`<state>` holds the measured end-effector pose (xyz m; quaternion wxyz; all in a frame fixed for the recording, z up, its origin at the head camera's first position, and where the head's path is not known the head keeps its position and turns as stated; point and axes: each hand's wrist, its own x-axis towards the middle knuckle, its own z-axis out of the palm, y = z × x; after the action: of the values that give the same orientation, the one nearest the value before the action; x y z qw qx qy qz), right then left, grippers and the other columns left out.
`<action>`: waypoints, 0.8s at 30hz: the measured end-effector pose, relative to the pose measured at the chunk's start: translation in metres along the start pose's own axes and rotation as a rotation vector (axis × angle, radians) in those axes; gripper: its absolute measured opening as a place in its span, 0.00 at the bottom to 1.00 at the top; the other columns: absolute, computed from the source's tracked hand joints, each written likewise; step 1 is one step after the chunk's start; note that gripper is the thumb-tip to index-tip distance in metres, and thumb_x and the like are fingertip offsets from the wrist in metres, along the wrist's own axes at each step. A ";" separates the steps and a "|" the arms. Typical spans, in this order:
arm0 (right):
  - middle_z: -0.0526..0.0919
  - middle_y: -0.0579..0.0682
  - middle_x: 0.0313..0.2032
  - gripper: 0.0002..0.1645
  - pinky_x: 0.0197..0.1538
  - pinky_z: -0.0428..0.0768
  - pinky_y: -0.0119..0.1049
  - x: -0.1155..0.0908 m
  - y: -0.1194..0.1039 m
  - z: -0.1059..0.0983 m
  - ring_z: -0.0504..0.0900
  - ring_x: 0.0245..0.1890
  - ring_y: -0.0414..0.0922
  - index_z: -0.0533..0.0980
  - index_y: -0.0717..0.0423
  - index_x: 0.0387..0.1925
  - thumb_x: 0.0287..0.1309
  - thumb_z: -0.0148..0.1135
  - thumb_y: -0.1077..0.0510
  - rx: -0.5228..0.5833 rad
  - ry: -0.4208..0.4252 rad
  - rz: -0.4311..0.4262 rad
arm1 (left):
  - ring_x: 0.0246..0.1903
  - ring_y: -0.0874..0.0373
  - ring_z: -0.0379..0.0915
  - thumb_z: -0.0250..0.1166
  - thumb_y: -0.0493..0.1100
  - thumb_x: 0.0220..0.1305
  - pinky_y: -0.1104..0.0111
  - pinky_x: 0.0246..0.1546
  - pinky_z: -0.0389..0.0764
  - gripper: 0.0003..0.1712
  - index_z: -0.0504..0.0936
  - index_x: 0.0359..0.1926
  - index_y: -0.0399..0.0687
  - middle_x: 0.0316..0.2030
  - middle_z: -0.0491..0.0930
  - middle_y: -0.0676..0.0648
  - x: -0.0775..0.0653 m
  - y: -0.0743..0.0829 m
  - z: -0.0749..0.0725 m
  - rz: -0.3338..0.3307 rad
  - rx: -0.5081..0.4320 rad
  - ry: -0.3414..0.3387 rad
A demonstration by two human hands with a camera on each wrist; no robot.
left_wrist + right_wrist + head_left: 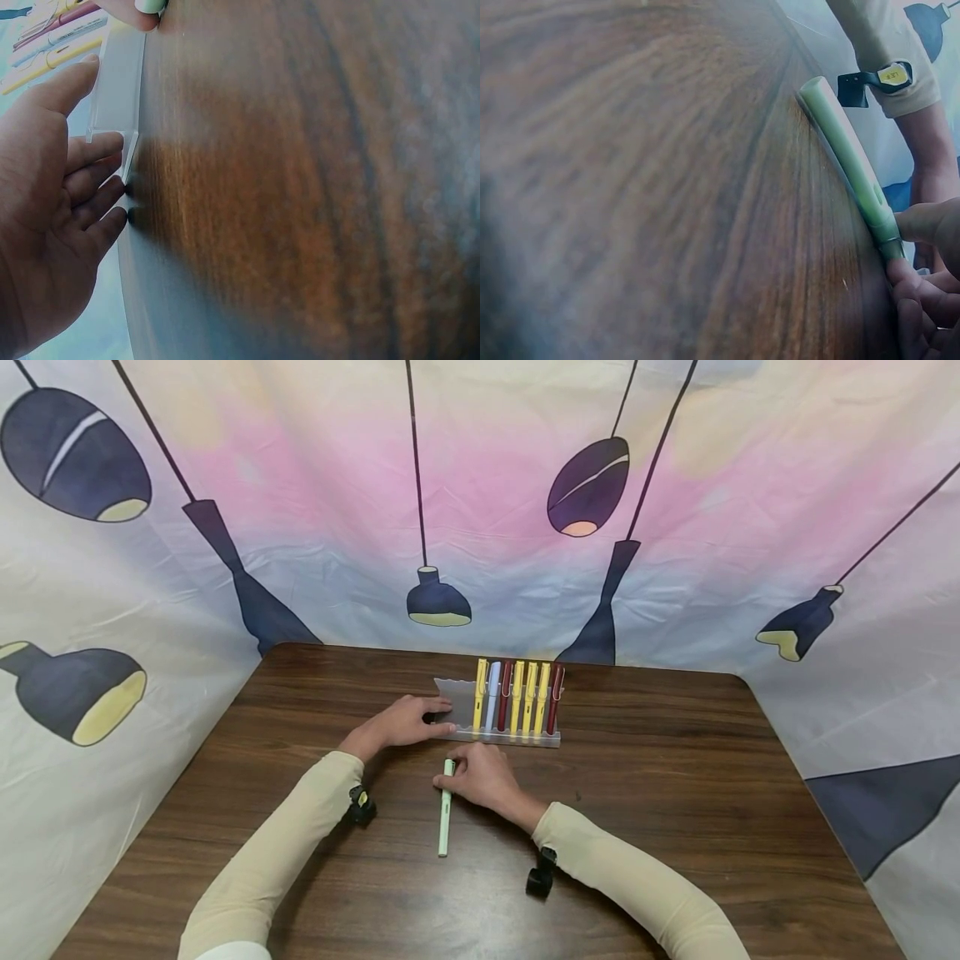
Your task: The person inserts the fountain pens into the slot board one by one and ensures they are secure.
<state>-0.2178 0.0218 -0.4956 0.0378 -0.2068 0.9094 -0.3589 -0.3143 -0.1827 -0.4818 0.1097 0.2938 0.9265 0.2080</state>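
Note:
Between thumb and fingers, my right hand [483, 774] pinches a light green pen [444, 827] near its upper end. The pen points toward me, its barrel along the tabletop in the right wrist view. My left hand [401, 720] is at the left end of a clear plastic pen stand [457, 693]. Its thumb [79, 82] lies by the front lip and its other fingertips touch the stand's end. Yellow pens [517, 697], a light blue pen [492, 696] and dark red pens [555, 699] lean side by side in the stand, right of the left hand.
A dark wood-grain table [675, 793] lies under everything. Behind it hangs a cloth backdrop [495, 485] printed with dark lamps. Black wrist cameras [541, 874] are strapped over the pale sleeves [630, 877].

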 end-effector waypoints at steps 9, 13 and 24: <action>0.84 0.38 0.21 0.24 0.25 0.77 0.28 -0.001 -0.001 0.000 0.78 0.19 0.29 0.87 0.59 0.49 0.54 0.78 0.49 0.019 0.009 0.014 | 0.70 0.43 0.66 0.58 0.66 0.72 0.47 0.68 0.70 0.38 0.75 0.70 0.45 0.72 0.69 0.42 0.000 0.000 0.000 0.004 0.002 0.006; 0.85 0.39 0.22 0.23 0.26 0.78 0.28 -0.002 -0.002 0.000 0.79 0.19 0.29 0.87 0.60 0.48 0.54 0.77 0.50 0.035 0.016 0.018 | 0.70 0.43 0.67 0.58 0.67 0.72 0.47 0.67 0.70 0.39 0.76 0.70 0.44 0.71 0.70 0.41 -0.001 0.002 0.000 0.014 0.008 0.012; 0.86 0.40 0.23 0.20 0.26 0.78 0.28 -0.003 -0.004 -0.009 0.79 0.19 0.30 0.87 0.60 0.48 0.52 0.74 0.56 0.045 0.034 0.028 | 0.71 0.44 0.66 0.58 0.67 0.72 0.48 0.68 0.70 0.39 0.75 0.70 0.44 0.72 0.69 0.42 -0.001 0.002 -0.001 0.006 0.001 -0.001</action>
<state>-0.2152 0.0263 -0.4865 0.0320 -0.1871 0.9044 -0.3821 -0.3131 -0.1822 -0.4802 0.1092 0.2965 0.9258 0.2076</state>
